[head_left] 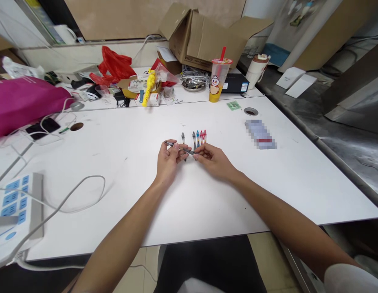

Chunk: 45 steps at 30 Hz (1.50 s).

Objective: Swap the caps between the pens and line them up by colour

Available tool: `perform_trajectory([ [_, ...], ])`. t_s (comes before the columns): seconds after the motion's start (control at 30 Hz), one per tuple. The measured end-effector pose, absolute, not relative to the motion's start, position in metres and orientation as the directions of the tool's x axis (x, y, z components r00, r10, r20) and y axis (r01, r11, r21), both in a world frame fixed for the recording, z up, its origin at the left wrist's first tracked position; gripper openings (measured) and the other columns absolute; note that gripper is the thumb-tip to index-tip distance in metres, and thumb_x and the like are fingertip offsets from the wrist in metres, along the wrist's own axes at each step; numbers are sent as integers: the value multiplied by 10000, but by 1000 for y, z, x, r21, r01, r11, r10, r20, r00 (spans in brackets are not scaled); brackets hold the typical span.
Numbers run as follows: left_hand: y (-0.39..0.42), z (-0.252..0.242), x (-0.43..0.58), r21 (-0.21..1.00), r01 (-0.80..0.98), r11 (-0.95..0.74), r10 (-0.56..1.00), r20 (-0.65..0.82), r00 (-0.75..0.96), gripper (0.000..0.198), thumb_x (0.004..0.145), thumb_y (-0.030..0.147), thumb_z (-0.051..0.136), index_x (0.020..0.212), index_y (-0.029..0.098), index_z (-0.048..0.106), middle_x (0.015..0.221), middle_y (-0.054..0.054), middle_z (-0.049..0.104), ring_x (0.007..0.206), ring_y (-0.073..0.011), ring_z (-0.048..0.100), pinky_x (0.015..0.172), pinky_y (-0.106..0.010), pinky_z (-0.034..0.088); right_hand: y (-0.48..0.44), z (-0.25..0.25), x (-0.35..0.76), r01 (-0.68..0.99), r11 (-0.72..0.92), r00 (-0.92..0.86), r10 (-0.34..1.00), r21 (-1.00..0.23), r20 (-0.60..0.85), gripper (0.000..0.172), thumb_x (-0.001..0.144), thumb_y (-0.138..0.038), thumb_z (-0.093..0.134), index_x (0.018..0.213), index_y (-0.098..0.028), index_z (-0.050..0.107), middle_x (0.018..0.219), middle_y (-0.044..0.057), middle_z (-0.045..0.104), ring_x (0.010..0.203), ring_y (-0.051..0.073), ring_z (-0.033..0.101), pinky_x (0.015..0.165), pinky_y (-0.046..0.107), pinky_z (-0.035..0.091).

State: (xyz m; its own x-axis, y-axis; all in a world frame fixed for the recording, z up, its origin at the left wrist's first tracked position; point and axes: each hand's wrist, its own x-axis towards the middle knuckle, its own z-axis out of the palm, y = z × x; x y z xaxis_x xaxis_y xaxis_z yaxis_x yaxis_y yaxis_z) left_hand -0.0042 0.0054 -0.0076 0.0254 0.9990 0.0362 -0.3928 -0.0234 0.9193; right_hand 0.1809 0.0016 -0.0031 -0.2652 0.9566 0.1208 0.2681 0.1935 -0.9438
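Observation:
Both hands meet over the middle of the white table (207,203), holding one slim dark pen (180,148) between them. My left hand (168,160) pinches the pen's left end with closed fingers. At the pen's right end, the curled fingers of my right hand (214,160) grip it. Just beyond the hands, several pens (198,138) lie side by side on the table, with black, blue and red tops.
A drink cup with a red straw (218,79) stands at the back, beside an open cardboard box (204,36), red bags (114,65) and clutter. A blurred card (260,134) lies to the right. A power strip (14,207) with its cable and a magenta bag (20,101) sit left.

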Motion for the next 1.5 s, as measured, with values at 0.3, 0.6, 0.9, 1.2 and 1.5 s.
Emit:
perform_trajectory([
  [0.3,7,-8,-6,914,-405,-39,997,63,48,381,871,468,765,1034,245,503,939,-30,739,935,-194,747,842,-347,614,-2,2,179,281,148,-363,931,-948,38,296,958,-486,579,850,-213,621,679,-27,571,597,125,471,575,286,354],
  [0.6,7,-7,-9,941,-324,-96,995,87,-42,633,865,456,768,1375,320,419,987,-35,739,880,-201,740,723,-336,625,-2,6,181,261,158,-343,937,-952,62,311,975,-489,551,988,-208,683,717,-2,606,685,154,548,642,300,405],
  [0.9,12,-1,-18,953,-303,-1,1000,0,-1,524,871,415,762,1351,330,569,1002,-37,754,774,-155,716,660,-272,591,2,0,191,342,390,-391,886,-855,248,425,959,-432,604,1346,-257,581,896,9,663,665,136,529,660,303,445],
  [1.2,15,-7,-18,961,-273,37,999,-32,23,810,881,451,762,1567,310,356,1234,-139,736,993,-240,742,796,-356,606,-4,-7,184,335,707,-629,660,-623,411,330,989,-400,608,1292,-311,706,1121,52,774,949,215,673,857,396,535],
  [1.5,20,-21,-19,738,554,-385,919,363,155,209,902,282,657,1054,229,790,1224,-147,684,1260,-387,480,1146,-601,319,18,-14,190,557,716,-555,698,-421,452,387,1049,-418,485,1281,-224,726,1005,102,770,914,261,579,846,434,491],
])
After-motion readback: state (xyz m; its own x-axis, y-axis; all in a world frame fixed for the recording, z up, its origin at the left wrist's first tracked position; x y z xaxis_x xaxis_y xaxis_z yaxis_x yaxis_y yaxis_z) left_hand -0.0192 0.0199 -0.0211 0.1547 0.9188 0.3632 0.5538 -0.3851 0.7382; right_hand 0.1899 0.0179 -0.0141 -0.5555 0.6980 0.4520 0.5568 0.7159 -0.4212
